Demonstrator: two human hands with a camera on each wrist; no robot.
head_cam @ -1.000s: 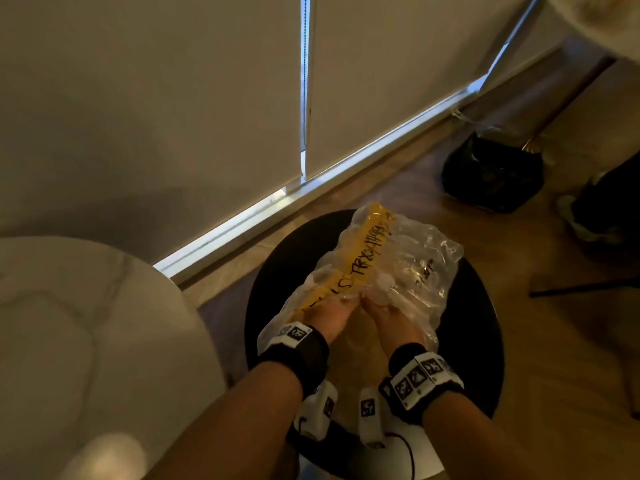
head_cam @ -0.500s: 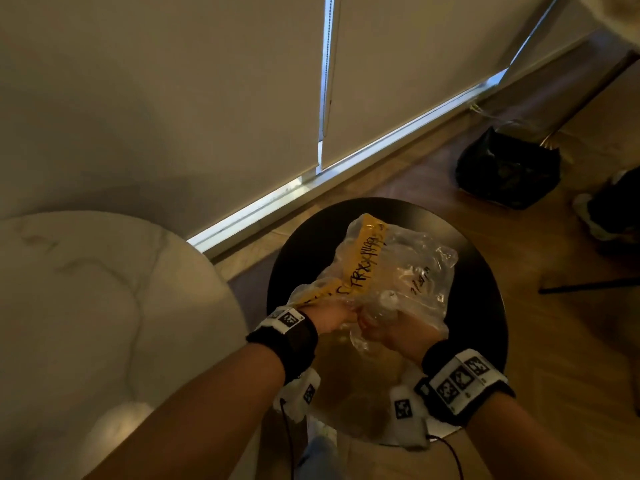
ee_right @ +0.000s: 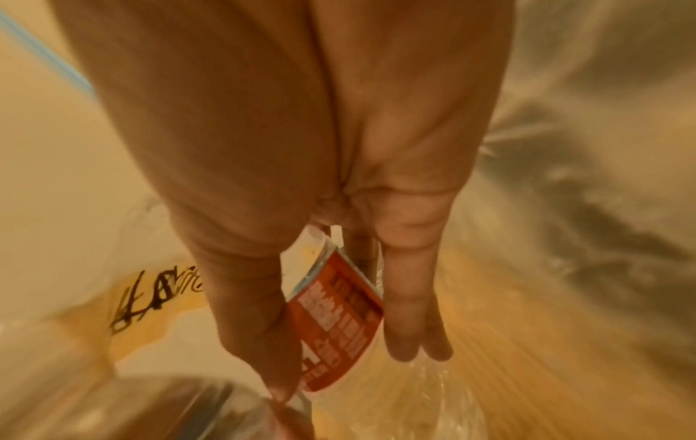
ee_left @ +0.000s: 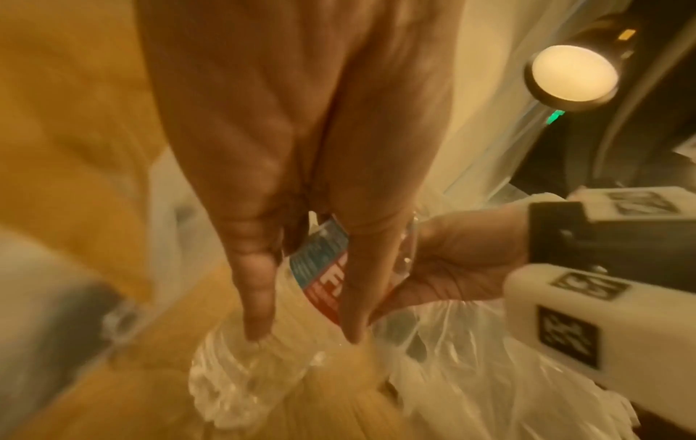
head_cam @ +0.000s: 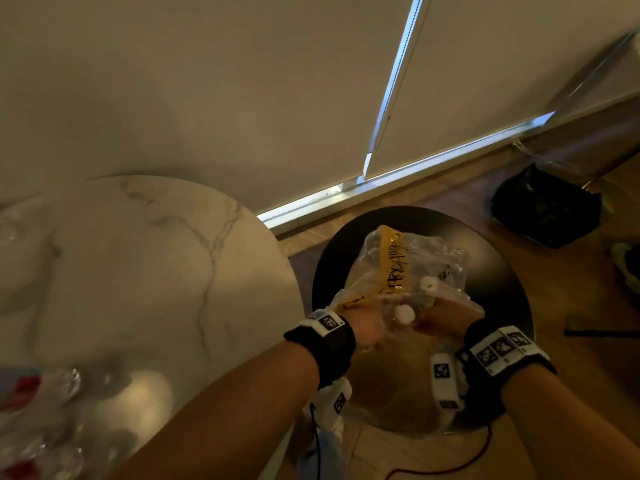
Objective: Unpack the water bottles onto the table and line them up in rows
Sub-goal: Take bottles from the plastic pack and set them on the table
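Observation:
A torn clear plastic pack (head_cam: 408, 265) with yellow tape lies on a round black stool (head_cam: 498, 289). My left hand (head_cam: 367, 323) grips a water bottle (ee_left: 320, 274) with a red and blue label, fingers curled round its body. Close beside it, my right hand (head_cam: 446, 317) grips a red-labelled bottle (ee_right: 335, 336). Two white caps (head_cam: 403, 313) (head_cam: 429, 282) show among the plastic by the hands. The bottles' lower ends sit in crumpled wrap (ee_left: 471, 372).
A round marble table (head_cam: 156, 271) stands to the left of the stool. Several blurred bottles (head_cam: 52, 410) stand at its near left edge. A black bag (head_cam: 543, 206) lies on the wooden floor at the right. Closed blinds hang behind.
Both hands have drawn back from flat on the pack and closed round bottles. White caps have come into sight. The head view has swung left, showing more of the marble table.

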